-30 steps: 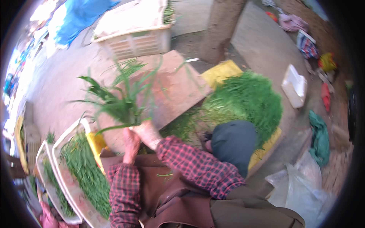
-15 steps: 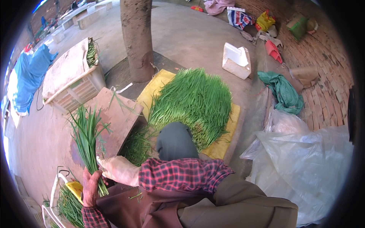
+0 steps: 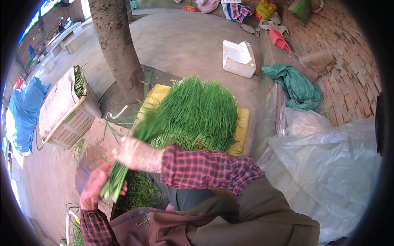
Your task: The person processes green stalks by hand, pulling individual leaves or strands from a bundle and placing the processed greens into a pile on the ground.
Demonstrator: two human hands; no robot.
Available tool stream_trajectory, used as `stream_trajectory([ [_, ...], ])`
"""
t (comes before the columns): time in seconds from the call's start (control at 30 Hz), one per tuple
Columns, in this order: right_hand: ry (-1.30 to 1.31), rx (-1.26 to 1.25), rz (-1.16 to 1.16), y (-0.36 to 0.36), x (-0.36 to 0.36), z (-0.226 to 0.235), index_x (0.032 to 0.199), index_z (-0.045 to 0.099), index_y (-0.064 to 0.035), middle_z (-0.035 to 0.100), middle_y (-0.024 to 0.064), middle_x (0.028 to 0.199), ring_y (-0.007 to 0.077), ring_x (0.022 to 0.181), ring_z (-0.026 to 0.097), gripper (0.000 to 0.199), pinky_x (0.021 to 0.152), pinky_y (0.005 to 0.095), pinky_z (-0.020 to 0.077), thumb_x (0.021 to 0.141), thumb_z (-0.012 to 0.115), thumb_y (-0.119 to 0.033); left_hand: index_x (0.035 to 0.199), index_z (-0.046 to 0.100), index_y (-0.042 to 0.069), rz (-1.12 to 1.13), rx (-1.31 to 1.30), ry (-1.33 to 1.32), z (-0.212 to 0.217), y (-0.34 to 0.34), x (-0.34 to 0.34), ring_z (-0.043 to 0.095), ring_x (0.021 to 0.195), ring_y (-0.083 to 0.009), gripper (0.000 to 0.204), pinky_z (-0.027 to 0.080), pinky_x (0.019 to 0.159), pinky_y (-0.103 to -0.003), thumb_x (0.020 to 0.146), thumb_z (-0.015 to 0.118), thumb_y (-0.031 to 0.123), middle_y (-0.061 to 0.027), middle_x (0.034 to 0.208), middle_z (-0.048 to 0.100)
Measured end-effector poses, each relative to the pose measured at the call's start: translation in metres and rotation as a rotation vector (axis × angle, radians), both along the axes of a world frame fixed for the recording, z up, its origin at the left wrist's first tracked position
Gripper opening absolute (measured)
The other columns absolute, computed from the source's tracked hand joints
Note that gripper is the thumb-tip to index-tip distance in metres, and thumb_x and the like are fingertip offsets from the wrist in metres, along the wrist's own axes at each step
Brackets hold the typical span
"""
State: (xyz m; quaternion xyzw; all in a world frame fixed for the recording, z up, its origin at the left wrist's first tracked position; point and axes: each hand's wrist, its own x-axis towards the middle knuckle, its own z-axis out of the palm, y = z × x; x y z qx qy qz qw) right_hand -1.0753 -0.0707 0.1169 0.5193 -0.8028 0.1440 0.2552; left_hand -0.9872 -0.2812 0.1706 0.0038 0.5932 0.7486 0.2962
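Note:
A bunch of garlic chives (image 3: 114,183) slants across in front of me, pale cut ends toward my lap and leaf tips blurred by motion. My right hand (image 3: 137,155) is closed round its middle. Lower down, my left hand (image 3: 97,183) curls about the stem end, its fingertips showing on the far side. Beyond them a thick pile of garlic chives (image 3: 201,110) lies on a yellow sack (image 3: 243,131). Loose green blades (image 3: 141,190) are heaped between my knee and a worn reddish board (image 3: 98,141).
A tree trunk (image 3: 117,49) rises behind the board. To its left stands a covered plastic crate (image 3: 72,123). A white foam box (image 3: 239,59) sits farther back. Clear plastic sheeting (image 3: 324,172) and a green sack (image 3: 293,88) lie along the brick wall on the right.
Both hands and the bunch have shifted right and away from me, toward the pile. The bunch now tilts to the right, where it stood leaning left. My view has turned somewhat.

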Motion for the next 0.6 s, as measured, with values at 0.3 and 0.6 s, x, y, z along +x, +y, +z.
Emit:
stream_trajectory([
  [0.3, -1.339, -1.027, -0.978, 0.202, -0.154, -0.076, 0.106, 0.066, 0.0019, 0.066, 0.0047, 0.072, 0.0140, 0.057, 0.062, 0.024, 0.048, 0.0291, 0.0521, 0.084, 0.073, -0.003, 0.132, 0.048, -0.007, 0.391, -0.206, -0.174, -0.099, -0.035, -0.003, 0.071, 0.079, -0.0276, 0.054, 0.061, 0.071, -0.038, 0.102, 0.055, 0.037, -0.0195, 0.096, 0.070],
  [0.6, -1.089, -0.579, -1.639, 0.313, -0.302, -0.180, 0.104, 0.070, 0.0072, 0.072, 0.0213, 0.099, 0.0328, 0.088, 0.071, 0.047, 0.075, 0.0425, 0.0586, 0.085, 0.077, -0.035, 0.125, 0.054, -0.001, 0.533, -0.200, -0.519, -0.168, -0.053, 0.039, 0.072, 0.078, -0.0289, 0.032, 0.061, 0.070, -0.040, 0.103, 0.054, 0.022, -0.0190, 0.093, 0.071],
])
